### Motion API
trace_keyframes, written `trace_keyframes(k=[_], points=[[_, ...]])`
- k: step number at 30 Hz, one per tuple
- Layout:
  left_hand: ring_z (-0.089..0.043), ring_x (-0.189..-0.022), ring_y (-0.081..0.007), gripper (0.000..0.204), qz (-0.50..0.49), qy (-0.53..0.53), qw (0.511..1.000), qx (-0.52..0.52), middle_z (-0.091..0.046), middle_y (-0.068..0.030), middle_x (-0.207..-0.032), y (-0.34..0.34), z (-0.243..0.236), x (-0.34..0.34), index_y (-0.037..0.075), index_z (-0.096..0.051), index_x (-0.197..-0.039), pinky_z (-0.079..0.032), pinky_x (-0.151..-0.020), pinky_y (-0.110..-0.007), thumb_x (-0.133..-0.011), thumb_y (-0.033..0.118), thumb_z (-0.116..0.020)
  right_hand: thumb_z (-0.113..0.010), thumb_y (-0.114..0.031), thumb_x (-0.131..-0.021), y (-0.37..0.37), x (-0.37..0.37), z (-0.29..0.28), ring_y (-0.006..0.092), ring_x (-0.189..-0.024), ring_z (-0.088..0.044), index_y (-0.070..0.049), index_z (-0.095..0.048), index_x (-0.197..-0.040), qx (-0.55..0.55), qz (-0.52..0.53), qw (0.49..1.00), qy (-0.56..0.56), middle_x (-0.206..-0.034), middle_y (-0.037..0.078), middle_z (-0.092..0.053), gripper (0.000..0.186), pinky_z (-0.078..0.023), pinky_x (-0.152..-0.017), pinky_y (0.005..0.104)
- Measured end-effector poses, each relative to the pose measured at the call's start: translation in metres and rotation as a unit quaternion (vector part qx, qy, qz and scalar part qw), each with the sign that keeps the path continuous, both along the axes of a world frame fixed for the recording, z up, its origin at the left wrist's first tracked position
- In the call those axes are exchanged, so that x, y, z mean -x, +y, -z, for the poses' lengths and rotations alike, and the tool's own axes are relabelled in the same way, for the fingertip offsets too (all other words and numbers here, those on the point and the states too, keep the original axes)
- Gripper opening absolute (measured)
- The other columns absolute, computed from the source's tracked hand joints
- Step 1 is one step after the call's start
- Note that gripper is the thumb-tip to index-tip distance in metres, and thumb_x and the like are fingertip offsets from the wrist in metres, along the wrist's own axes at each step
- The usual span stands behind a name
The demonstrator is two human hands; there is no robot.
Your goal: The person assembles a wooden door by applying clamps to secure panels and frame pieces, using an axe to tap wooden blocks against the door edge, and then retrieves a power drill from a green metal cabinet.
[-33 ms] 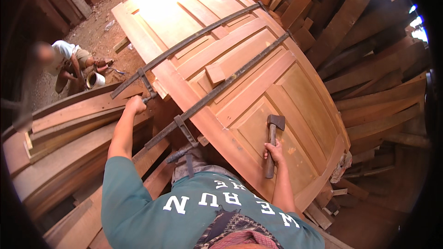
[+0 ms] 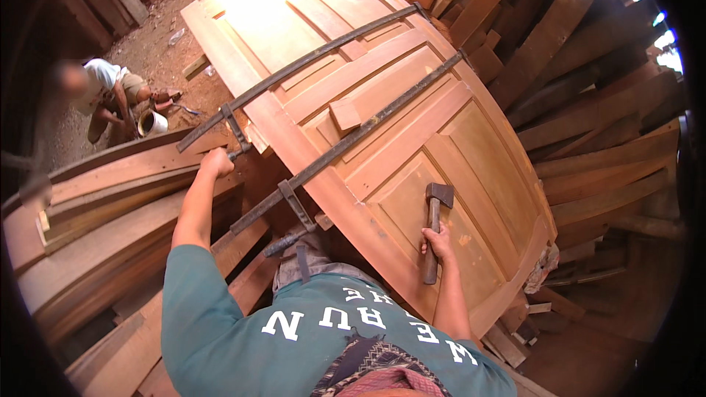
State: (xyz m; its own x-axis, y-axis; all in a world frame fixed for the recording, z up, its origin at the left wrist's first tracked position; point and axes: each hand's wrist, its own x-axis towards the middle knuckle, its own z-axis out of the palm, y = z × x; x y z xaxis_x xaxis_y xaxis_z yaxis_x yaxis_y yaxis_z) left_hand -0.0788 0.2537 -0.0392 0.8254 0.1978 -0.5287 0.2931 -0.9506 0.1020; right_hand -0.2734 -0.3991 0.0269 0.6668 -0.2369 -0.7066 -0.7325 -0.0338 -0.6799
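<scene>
Panelled door (image 2: pixel 478 169): far end washed out by glare and cut by the frame's upper edge; surface detail there unreadable. Left of the door, the left hand's grip (image 2: pixel 218 164) covers most of the screw handle of the far clamp (image 2: pixel 316 56). Over the door's near part, the right hand's grip (image 2: pixel 439 242) hides a stretch of the hatchet (image 2: pixel 440 192) shaft. Farther left of the door, a crouching person (image 2: pixel 110 88): face blurred, hand action indeterminable; bucket (image 2: pixel 154 124) contents not discernible. Timber (image 2: pixel 603 154) right of the door fades into the dark rim.
</scene>
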Motion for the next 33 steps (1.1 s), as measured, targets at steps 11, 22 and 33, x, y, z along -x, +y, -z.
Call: trace_keyframes(k=[11, 22, 33], points=[[-0.07, -0.111, -0.0359, 0.037, -0.002, 0.008, 1.0, -0.022, -0.073, -0.0219, -0.117, -0.01, -0.021, 0.001, 0.004, -0.076, -0.108, -0.058, -0.094, -0.045, -0.076, 0.02, -0.068, -0.074, -0.034, -0.087, -0.003, 0.02, 0.046, 0.0407, -0.094, -0.07, 0.007, -0.063, -0.103, 0.39, -0.166, 0.905, -0.041, -0.094, 0.027, -0.07, 0.045, -0.053, -0.082, 0.0465], [-0.073, -0.079, -0.0375, 0.029, 0.101, 0.093, 0.976, 0.17, -0.072, -0.0265, -0.084, 0.04, 0.06, -0.014, -0.003, -0.073, -0.081, -0.055, -0.07, -0.045, -0.073, 0.025, -0.07, -0.071, -0.045, -0.09, 0.005, 0.003, 0.017, 0.0476, -0.112, -0.064, 0.007, -0.058, -0.123, 0.407, -0.187, 0.89, 0.077, -0.115, 0.034, -0.066, 0.063, -0.051, -0.095, 0.0501], [-0.069, -0.113, -0.0377, 0.033, 0.003, 0.075, 0.997, -0.01, -0.073, -0.0213, -0.116, -0.019, -0.045, -0.009, 0.005, -0.075, -0.109, -0.056, -0.095, -0.044, -0.08, 0.016, -0.065, -0.07, -0.043, -0.09, 0.014, 0.008, 0.016, 0.0499, -0.111, -0.064, 0.008, -0.06, -0.119, 0.396, -0.184, 0.899, 0.042, -0.114, 0.037, -0.066, 0.06, -0.052, -0.093, 0.051]])
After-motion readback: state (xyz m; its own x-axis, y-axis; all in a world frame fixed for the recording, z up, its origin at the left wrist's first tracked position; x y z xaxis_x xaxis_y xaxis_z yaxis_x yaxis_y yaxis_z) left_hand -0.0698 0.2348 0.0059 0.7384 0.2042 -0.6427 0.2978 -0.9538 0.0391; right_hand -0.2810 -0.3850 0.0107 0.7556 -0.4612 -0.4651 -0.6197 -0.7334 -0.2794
